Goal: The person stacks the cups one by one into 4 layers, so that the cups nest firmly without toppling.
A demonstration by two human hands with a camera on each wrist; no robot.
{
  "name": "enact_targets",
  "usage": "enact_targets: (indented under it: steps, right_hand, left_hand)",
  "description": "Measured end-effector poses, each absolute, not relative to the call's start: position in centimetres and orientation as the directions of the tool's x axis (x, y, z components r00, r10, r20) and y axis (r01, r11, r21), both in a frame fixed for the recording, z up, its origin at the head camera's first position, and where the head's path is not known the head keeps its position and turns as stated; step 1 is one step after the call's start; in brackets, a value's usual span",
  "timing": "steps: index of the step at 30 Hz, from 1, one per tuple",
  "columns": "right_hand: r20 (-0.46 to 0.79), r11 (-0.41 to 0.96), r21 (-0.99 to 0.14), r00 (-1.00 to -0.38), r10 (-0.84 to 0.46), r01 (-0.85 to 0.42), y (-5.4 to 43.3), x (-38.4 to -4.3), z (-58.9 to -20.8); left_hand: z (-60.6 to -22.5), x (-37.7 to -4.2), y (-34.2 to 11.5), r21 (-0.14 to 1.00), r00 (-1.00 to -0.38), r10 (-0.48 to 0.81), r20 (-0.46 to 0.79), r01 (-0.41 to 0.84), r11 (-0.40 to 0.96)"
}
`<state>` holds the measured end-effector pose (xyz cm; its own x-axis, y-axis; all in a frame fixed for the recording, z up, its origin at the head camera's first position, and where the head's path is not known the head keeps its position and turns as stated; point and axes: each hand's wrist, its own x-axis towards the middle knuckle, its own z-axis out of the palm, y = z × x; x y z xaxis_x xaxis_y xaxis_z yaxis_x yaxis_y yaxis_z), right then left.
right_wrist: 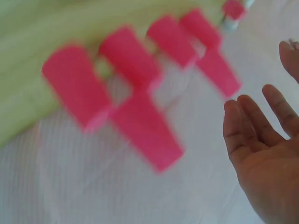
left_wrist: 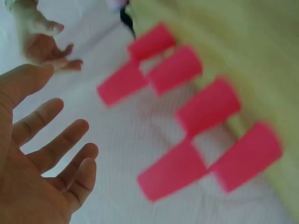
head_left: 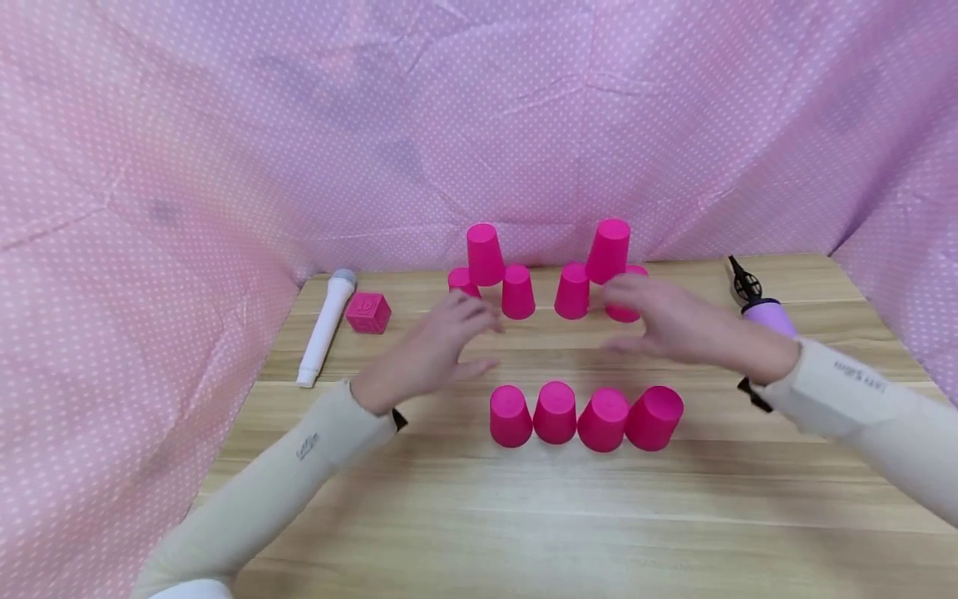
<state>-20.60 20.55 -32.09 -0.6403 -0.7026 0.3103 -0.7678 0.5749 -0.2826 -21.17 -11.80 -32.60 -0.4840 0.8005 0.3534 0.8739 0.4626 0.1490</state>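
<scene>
Two small stacks of pink cups stand upside down at the back of the table, each with one cup bridging two. The left stack's top cup and the right stack's top cup rest on the pairs below. My left hand hovers in front of the left stack, fingers spread and holding nothing. Facing it, my right hand is in front of the right stack, partly covering its outer lower cup. Both wrist views show bare palms, the left palm and the right palm, apart from the cups.
Several inverted pink cups form a row nearer me. To the left lie a white microphone and a pink cube. A purple pump-like object with a black tip lies at right, partly behind my arm. Dotted pink cloth hangs behind.
</scene>
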Motion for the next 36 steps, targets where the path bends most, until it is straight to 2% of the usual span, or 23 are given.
enact_targets:
  steps: [7, 15, 25, 36]
  right_hand:
    - [0.121, 0.532, -0.313, -0.588, -0.799, -0.787, 17.1, -17.0, -34.6]
    - [0.113, 0.480, -0.285, -0.527, -0.843, -0.830, 15.6, -16.1, -36.2]
    - [0.122, 0.509, -0.305, -0.564, -0.817, -0.804, 15.3, -16.2, -36.5]
    - [0.125, 0.505, -0.324, -0.565, -0.815, -0.800, 15.2, -16.4, -36.7]
  left_hand:
    - [-35.7, -17.9, -11.9, 0.217, -0.507, 0.839, 0.200, 0.858, 0.466]
    - [-37.4, -17.3, -11.8, 0.259, -0.534, 0.838, 0.112, 0.830, 0.494]
    - [-38.0, -17.1, -12.1, 0.283, -0.560, 0.823, 0.096, 0.808, 0.516]
    - [-38.1, -17.0, -12.2, 0.310, -0.571, 0.814, 0.106, 0.797, 0.519]
